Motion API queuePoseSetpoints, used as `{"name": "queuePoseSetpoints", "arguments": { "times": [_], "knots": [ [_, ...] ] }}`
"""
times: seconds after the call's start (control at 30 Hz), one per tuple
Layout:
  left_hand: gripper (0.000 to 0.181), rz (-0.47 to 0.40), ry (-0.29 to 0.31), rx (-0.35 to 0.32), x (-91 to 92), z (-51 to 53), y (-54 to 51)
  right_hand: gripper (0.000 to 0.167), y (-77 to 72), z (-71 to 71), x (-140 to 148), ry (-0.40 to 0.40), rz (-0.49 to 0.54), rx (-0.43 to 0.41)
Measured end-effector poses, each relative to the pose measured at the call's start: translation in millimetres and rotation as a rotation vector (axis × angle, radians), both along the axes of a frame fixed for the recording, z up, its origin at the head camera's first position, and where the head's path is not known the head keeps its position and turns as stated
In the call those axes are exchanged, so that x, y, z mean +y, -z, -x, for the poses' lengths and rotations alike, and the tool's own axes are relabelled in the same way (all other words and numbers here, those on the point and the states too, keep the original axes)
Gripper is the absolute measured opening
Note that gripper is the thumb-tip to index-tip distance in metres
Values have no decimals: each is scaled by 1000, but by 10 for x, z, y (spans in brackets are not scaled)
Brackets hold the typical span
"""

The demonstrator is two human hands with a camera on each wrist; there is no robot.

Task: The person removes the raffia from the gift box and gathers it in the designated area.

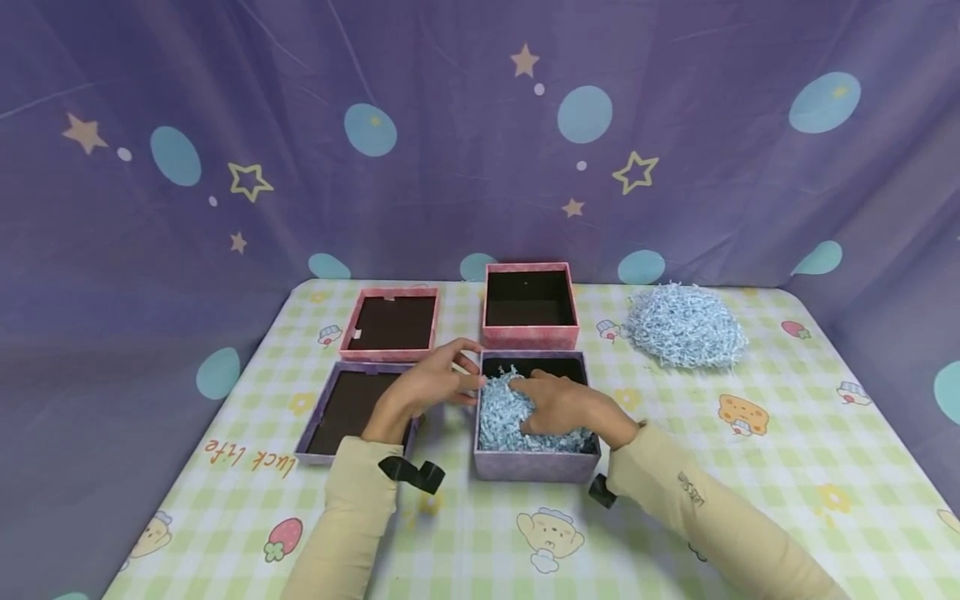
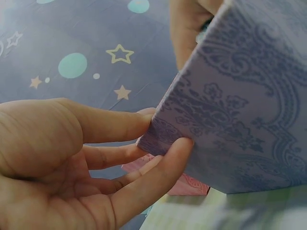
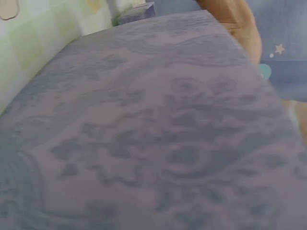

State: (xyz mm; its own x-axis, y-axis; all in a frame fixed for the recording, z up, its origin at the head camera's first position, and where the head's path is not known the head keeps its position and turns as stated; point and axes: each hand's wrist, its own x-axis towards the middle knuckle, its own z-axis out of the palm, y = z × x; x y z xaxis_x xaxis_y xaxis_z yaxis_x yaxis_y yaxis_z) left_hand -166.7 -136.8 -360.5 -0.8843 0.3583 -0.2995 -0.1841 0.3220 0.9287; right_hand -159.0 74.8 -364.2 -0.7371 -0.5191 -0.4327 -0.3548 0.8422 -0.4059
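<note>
In the head view a purple patterned box holds light blue shredded paper, with its dark inside showing along the back. My left hand is at the box's left rim. Seen from the left wrist, that hand pinches a corner of the box between its fingers. My right hand reaches inside and presses on the shreds, fingers spread; its fingertips are partly hidden among them. The box's outer wall fills most of the right wrist view.
A purple lid lies inside up at the left, partly behind my left hand. Behind it is a pink lid. A pink box stands behind the purple one. A heap of blue paper shreds sits at the back right.
</note>
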Motion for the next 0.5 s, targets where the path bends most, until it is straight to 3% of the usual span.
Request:
{"name": "queuePoseSetpoints", "arguments": {
  "times": [0.5],
  "knots": [
    [47,16,22,32,-14,14,6,72,-348,-19,158,27,87,81]
  ]
}}
